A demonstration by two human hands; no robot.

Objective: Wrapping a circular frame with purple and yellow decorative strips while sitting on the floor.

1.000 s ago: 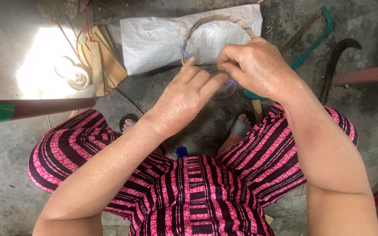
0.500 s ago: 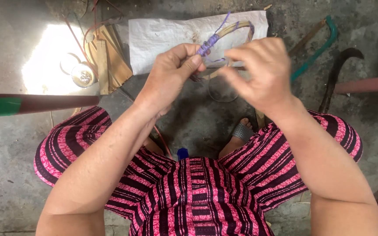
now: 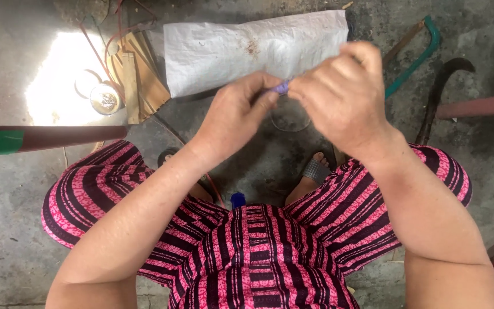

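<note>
My left hand [image 3: 236,117] and my right hand [image 3: 344,94] meet in front of me, fingertips pinched together on a small purple-wrapped piece [image 3: 281,87] of a thin hoop. Most of that hoop is hidden behind my right hand; a faint clear loop [image 3: 289,119] hangs just below the fingers. Under the hands lies a white woven sack [image 3: 247,48] spread on the concrete floor. My knees in pink and black striped cloth frame the bottom of the view.
Thin wooden strips [image 3: 138,74] and a small round tin [image 3: 105,99] lie at the left in a sunlit patch. A green-handled saw [image 3: 415,60], a dark curved blade [image 3: 438,94] and a reddish pole [image 3: 478,106] lie at the right. A dark pole with a green end [image 3: 41,139] crosses the left.
The hoop stood up in plain sight between my hands; now both hands have closed in on it, and only a purple bit shows. The hands sit slightly lower.
</note>
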